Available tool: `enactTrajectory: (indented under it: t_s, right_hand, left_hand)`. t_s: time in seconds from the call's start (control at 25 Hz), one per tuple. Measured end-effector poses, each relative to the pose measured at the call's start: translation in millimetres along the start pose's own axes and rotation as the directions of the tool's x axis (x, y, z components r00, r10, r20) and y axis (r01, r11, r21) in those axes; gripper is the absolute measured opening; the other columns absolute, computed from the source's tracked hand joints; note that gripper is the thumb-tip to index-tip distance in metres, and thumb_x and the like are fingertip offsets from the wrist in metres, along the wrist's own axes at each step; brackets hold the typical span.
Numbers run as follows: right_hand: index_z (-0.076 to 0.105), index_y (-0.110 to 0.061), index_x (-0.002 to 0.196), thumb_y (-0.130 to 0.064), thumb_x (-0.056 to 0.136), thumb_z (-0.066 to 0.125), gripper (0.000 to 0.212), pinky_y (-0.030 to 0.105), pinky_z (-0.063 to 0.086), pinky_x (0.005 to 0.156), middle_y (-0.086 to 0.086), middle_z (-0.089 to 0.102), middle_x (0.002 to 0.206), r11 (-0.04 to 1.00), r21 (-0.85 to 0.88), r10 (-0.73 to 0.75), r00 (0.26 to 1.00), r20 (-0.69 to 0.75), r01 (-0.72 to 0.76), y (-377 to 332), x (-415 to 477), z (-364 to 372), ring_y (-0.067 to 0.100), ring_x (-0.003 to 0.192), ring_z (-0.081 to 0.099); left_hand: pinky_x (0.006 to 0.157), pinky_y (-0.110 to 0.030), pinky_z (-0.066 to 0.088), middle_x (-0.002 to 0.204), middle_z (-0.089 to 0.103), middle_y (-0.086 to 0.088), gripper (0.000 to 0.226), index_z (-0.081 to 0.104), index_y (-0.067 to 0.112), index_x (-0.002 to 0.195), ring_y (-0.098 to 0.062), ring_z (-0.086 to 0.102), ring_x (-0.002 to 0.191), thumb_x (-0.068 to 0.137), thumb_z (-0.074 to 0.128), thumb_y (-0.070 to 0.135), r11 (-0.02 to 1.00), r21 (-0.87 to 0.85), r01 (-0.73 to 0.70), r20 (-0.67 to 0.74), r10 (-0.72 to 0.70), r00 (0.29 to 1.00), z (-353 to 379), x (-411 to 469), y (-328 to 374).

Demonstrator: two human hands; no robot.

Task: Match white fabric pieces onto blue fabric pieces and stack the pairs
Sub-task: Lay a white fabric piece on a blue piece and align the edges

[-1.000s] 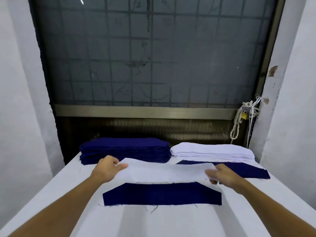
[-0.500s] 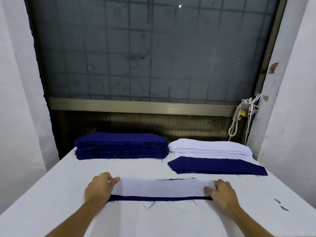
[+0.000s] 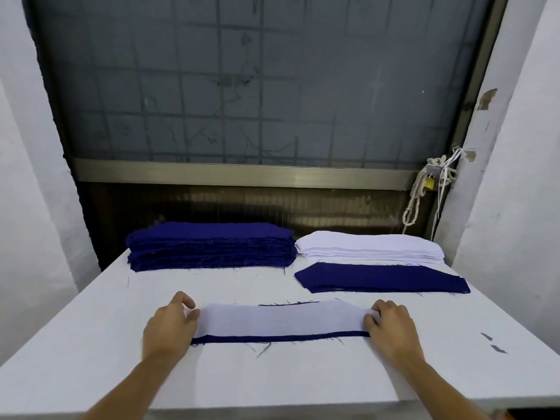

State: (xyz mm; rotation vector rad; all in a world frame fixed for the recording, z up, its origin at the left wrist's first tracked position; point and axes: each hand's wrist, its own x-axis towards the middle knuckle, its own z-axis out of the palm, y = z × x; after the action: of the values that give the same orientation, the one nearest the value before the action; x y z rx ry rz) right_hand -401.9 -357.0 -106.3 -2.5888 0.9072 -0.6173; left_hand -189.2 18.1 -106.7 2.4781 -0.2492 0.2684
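Both ends pinched: our left hand point(image 3: 169, 327) and right hand point(image 3: 392, 327) hold the white piece point(image 3: 280, 319) over the blue piece point(image 3: 272, 338) on the surface point(image 3: 91, 344). Blue rim shows nearside, so aligning isn't done; next we likely slide white nearer.

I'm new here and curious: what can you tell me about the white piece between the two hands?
The white piece is a long, thin strip of plain cloth, its far corners cut at a slant. It lies flat on a blue piece on the table. It sits slightly too far back, so a narrow blue band shows along the near edge. The left hand holds its left end and the right hand its right end.
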Motion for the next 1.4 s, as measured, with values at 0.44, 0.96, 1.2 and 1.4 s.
enactTrajectory:
  t_s: [0.44, 0.96, 1.2, 1.4]
  right_hand:
    - [0.061, -0.028, 0.103, -0.018, 0.095, 0.054, 0.015, 0.028, 0.045, 0.083, -0.013, 0.057, 0.101, 0.984, -0.100, -0.152, 0.988, -0.018, 0.149, -4, 4, 0, 0.012, 0.097, 0.048]
    - [0.063, -0.032, 0.098, -0.017, 0.096, 0.057, 0.016, 0.024, 0.052, 0.067, -0.010, 0.062, 0.094, 0.996, -0.008, -0.091, 0.995, 0.034, 0.091, -11, 124, -21, 0.009, 0.078, 0.059]
    - [0.064, -0.030, 0.106, -0.026, 0.097, 0.059, 0.011, 0.028, 0.055, 0.085, -0.008, 0.065, 0.104, 0.993, -0.068, -0.093, 0.995, -0.023, 0.091, 11, 211, -11, 0.010, 0.090, 0.058]
    - [0.062, -0.031, 0.111, -0.038, 0.099, 0.057, 0.015, 0.029, 0.052, 0.094, -0.011, 0.061, 0.114, 0.988, -0.107, -0.114, 0.993, -0.031, 0.110, 25, 267, 13, 0.010, 0.102, 0.056]
  left_hand:
    - [0.067, -0.035, 0.049, 0.109, 0.051, 0.009, 0.056, 0.042, 0.026, 0.125, -0.018, 0.050, 0.102, 0.076, 0.066, 0.013, 0.996, 0.037, -0.080, -0.021, 0.081, 0.997, -1, 2, 13]
    - [0.069, -0.038, 0.057, 0.080, 0.063, 0.008, 0.007, 0.060, 0.024, 0.093, -0.012, 0.061, 0.076, 0.093, 0.060, 0.017, 0.922, -0.064, -0.382, 0.227, 0.386, 0.894, 36, 100, 200]
    - [0.080, -0.040, 0.059, 0.097, 0.068, 0.002, 0.015, 0.066, 0.017, 0.104, -0.015, 0.065, 0.086, 0.102, 0.053, 0.025, 0.899, -0.086, -0.430, 0.318, 0.434, 0.843, 114, 152, 286]
    - [0.082, -0.039, 0.058, 0.105, 0.070, -0.006, 0.028, 0.067, 0.011, 0.105, -0.025, 0.066, 0.096, 0.102, 0.055, 0.036, 0.923, 0.036, -0.383, 0.411, 0.335, 0.848, 176, 180, 315]
